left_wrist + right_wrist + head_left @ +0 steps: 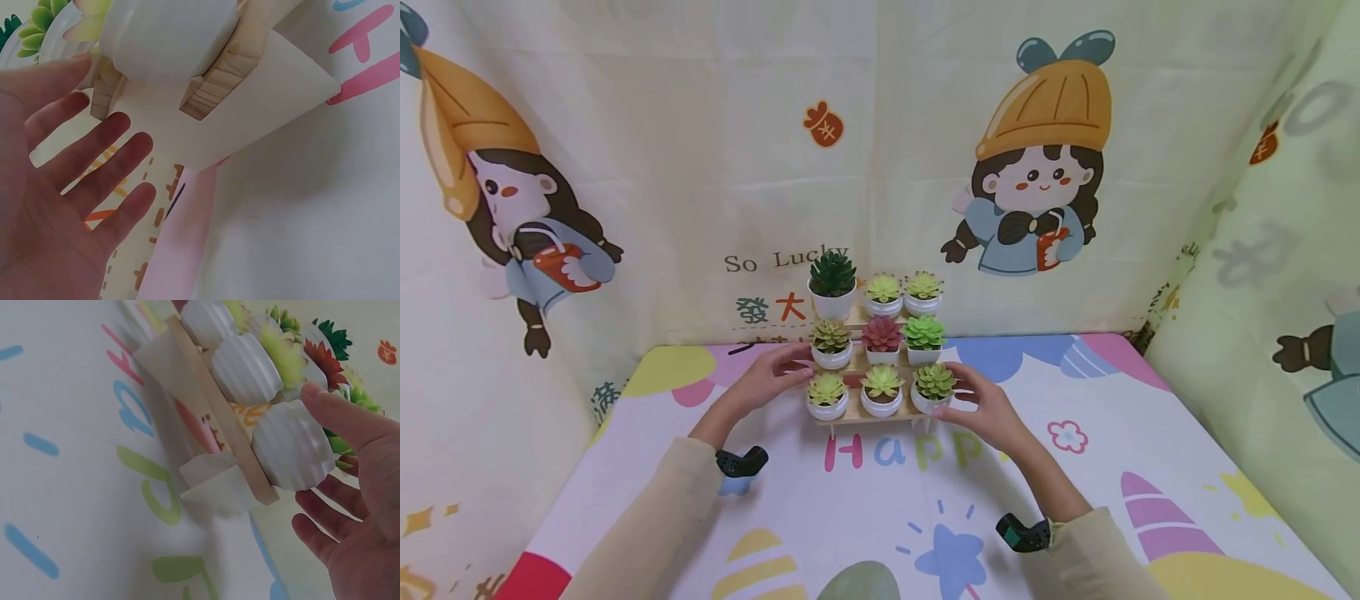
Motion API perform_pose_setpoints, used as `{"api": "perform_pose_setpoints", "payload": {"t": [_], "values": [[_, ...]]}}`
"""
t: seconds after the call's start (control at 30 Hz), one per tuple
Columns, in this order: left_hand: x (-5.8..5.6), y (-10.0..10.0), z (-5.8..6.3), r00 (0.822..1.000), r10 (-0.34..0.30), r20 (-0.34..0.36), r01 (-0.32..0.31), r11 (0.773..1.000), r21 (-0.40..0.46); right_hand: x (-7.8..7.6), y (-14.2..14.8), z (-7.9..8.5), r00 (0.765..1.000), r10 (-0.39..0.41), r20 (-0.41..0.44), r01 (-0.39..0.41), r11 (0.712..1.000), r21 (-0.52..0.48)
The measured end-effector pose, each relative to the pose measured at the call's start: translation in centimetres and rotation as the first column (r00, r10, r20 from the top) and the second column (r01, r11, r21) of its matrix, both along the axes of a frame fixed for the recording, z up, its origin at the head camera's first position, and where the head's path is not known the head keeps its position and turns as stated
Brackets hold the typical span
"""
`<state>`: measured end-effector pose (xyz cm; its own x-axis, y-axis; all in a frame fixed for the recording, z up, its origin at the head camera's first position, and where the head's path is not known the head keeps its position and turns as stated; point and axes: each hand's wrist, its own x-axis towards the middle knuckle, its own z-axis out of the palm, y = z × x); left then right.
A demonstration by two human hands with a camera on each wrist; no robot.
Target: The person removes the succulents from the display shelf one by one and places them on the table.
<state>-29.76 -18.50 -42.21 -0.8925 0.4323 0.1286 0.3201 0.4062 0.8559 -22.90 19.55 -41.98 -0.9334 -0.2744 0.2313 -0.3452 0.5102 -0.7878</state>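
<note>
A tiered wooden stand point(863, 418) holds several small artificial succulents in white pots, arranged in three rows. At the right end of the front row, my right hand point(992, 412) holds a green potted succulent point(933, 387) between thumb and fingers; the ribbed pot point(290, 447) sits on the shelf end in the right wrist view. My left hand point(767, 382) is at the stand's left side, fingers extended beside the shelf end point(215, 90) and the white side support point(250, 115). Its palm holds nothing. Nearest to it are a yellow-green succulent point(827, 395) and one above it point(831, 343).
A taller dark green succulent point(832, 287) stands at the top left of the stand, and a red one point(882, 339) is mid-row. The table has a colourful printed cloth point(865, 517). A printed curtain point(880, 167) hangs close behind the stand.
</note>
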Motion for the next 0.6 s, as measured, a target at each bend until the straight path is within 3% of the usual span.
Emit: {"api": "perform_pose_setpoints", "payload": {"t": [0.6], "values": [[-0.71, 0.13, -0.17, 1.000, -0.012, 0.009, 0.012, 1.000, -0.027, -0.32, -0.37, -0.47, 1.000, -0.018, 0.020, 0.018, 1.000, -0.008]]}}
